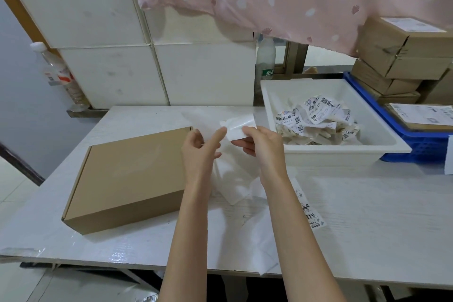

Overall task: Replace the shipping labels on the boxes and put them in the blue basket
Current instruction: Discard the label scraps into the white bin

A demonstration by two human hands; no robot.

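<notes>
- We stand at a white wood-grain table (367,216) whose near edge runs across the bottom of the view.
- A flat brown cardboard box (127,179) lies closed on the left part of the table, its top bare of any label.
- A white rectangular plastic tray (274,95) sits at the back right, holding a heap of crumpled printed shipping labels (316,117).
- Just beside the tray, on its right and touching it, we see a blue plastic basket (416,147) with a labelled box (421,115) in it; more brown boxes (402,56) are stacked behind.
- Loose white backing sheets (235,179) lie on the table under our arms, and a printed label strip (308,208) lies to their right.
- Our right hand (259,144) pinches a small white label sheet (239,127) held above the table, between box and tray.
- Our left hand (198,149) is raised beside it, fingers loosely curled; its thumb reaches the sheet's lower left edge, though whether it grips we cannot tell.
</notes>
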